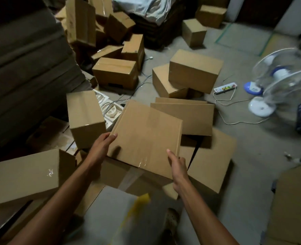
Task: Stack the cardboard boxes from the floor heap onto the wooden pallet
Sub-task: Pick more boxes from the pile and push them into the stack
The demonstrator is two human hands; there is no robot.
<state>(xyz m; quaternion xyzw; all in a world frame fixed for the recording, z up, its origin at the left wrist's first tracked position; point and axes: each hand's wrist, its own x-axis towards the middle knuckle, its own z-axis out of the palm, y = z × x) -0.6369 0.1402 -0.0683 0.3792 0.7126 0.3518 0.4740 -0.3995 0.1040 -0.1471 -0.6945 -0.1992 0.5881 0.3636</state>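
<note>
Right among the heap, a cardboard box [146, 137] is held tilted. The left hand [104, 141] grips its left edge, thumb on top, and the right hand [178, 167] clasps its near right corner. Under it lies a larger carton [215, 161]. Just left of the held box stands an upright box [85, 117], with white foam inserts [110, 112] between them. Beyond it lie flat cartons [185, 115], then two stacked boxes [193, 73]. Well to its right are a power strip [225, 88] and two fans [278, 73].
</note>
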